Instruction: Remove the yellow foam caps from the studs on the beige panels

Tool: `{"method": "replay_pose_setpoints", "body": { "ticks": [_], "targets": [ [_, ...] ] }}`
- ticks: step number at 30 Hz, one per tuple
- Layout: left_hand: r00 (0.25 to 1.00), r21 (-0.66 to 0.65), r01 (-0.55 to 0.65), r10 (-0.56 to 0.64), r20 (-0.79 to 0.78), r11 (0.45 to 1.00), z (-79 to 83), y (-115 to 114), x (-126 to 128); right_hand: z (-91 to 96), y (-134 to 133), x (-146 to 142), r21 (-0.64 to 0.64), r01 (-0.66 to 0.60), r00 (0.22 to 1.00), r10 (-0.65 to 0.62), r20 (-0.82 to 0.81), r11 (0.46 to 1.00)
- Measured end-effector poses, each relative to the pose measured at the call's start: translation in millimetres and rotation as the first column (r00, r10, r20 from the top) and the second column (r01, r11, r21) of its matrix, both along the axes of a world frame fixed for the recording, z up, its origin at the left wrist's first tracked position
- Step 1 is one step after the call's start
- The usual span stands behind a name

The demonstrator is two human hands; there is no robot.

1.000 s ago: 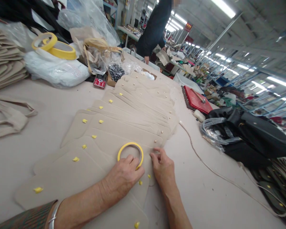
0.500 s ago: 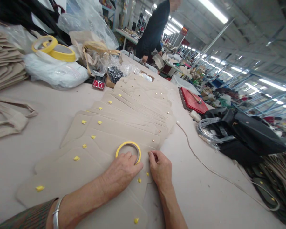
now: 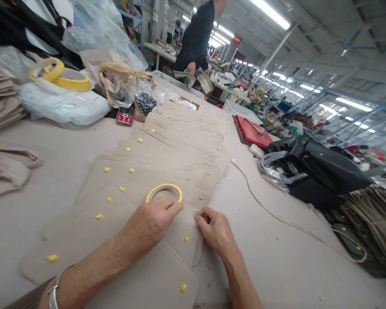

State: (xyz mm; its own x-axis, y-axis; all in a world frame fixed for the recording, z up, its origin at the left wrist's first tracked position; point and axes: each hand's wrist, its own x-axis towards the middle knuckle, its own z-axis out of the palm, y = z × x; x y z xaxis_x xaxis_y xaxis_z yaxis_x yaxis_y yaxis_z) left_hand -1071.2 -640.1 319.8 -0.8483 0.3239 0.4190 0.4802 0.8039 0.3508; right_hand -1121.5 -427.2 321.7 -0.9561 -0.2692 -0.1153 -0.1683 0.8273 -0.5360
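A roll of yellow tape [image 3: 164,187] stands out beyond the fingers of my left hand [image 3: 152,221], which are closed on its near rim. Under that hand lie overlapping beige panels [image 3: 116,240], spread in a long fan across the table. Small yellow tape pieces [image 3: 99,216] dot their left parts and some nearer spots; metal studs [image 3: 200,198] show along the right side. My right hand [image 3: 216,229] is pinched at the right edge of a panel, thumb against forefinger. What sits between those fingertips is hidden.
More yellow tape rolls [image 3: 72,80] rest on a white plastic bag [image 3: 64,105] at the left. A red phone [image 3: 125,116] lies near the panels. A cord [image 3: 276,221], a red pad [image 3: 252,131] with a hammer and black bags [image 3: 321,171] occupy the right. A co-worker [image 3: 196,38] stands behind.
My left hand has drawn back leftward with the tape roll, widening the gap to my right hand. The small yellow piece beside my right hand no longer shows. The view has shifted slightly.
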Motion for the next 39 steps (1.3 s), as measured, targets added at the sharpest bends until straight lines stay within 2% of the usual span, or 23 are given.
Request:
{"method": "replay_pose_setpoints", "body": {
  "ticks": [3, 6, 8, 11, 13, 17, 20, 22, 25, 26, 28, 30, 33, 36, 39],
  "targets": [
    [1.000, 0.018, 0.010, -0.010, -0.029, 1.000, 1.2, -2.5, 2.6, -6.5, 5.1, -1.0, -0.137, 0.034, 0.999, -0.035, -0.010, 0.990],
    [0.998, 0.035, 0.011, -0.008, -0.065, 0.999, 1.1, -7.3, 4.5, -14.5, 17.5, 0.0, -0.387, 0.158, 0.987, -0.137, 0.083, 0.909],
    [0.998, 0.009, -0.001, 0.001, -0.069, 1.000, 0.6, -11.0, 3.5, -18.2, 25.3, 0.3, -0.449, 0.216, 0.976, -0.190, 0.102, 0.867],
    [0.998, -0.100, -0.046, 0.043, -0.037, 0.994, 0.8, -13.0, -3.2, -18.6, 28.0, -2.3, -0.405, 0.165, 0.985, -0.171, 0.022, 0.899],
    [0.997, -0.190, -0.061, 0.069, 0.037, 0.980, 2.0, -10.3, -9.9, -17.2, 23.1, -6.3, -0.365, 0.141, 0.989, -0.150, 0.002, 0.920],
    [0.983, -0.276, -0.040, 0.086, 0.160, 0.960, 3.8, -2.0, -20.5, -18.4, 8.3, -18.1, -0.358, 0.222, 0.971, -0.237, 0.000, 0.907],
    [0.983, -0.247, -0.039, 0.082, 0.165, 0.968, 1.5, -1.0, -21.3, -22.1, 2.3, -27.8, -0.460, 0.245, 0.955, -0.295, -0.040, 0.854],
    [0.986, -0.223, 0.014, 0.024, 0.165, 0.975, -1.7, -3.4, -19.0, -23.2, 2.2, -32.7, -0.519, 0.229, 0.946, -0.313, -0.081, 0.824],
    [0.992, -0.163, 0.079, -0.061, 0.113, 0.983, -6.2, -8.3, -15.0, -20.7, 5.7, -33.0, -0.466, 0.213, 0.950, -0.293, -0.105, 0.859],
    [0.994, -0.115, 0.083, -0.074, 0.081, 0.990, -6.8, -9.7, -13.8, -18.7, 7.0, -30.4, -0.440, 0.223, 0.949, -0.297, -0.106, 0.870],
    [0.995, 0.020, 0.100, -0.100, 0.023, 0.995, -5.7, -11.0, -11.1, -12.6, 8.1, -20.9, -0.454, 0.236, 0.945, -0.312, -0.101, 0.859],
    [0.991, 0.135, 0.133, -0.136, 0.009, 0.982, -2.0, -10.1, -7.6, -4.2, 5.8, -7.3, -0.513, 0.177, 0.961, -0.260, -0.093, 0.840],
    [0.985, 0.173, 0.153, -0.165, 0.057, 0.973, 3.8, -5.3, -1.3, 9.3, -4.3, 13.1, -0.533, -0.089, 0.981, -0.020, -0.195, 0.841],
    [0.987, 0.156, 0.137, -0.148, 0.061, 0.978, 5.1, 0.2, 4.0, 17.6, -16.2, 24.3, -0.461, -0.348, 0.907, 0.168, -0.386, 0.817],
    [0.991, 0.142, 0.127, -0.133, 0.031, 0.982, 3.7, 4.3, 7.1, 17.3, -23.0, 26.7, -0.389, -0.445, 0.846, 0.237, -0.477, 0.807]
  ]
}}
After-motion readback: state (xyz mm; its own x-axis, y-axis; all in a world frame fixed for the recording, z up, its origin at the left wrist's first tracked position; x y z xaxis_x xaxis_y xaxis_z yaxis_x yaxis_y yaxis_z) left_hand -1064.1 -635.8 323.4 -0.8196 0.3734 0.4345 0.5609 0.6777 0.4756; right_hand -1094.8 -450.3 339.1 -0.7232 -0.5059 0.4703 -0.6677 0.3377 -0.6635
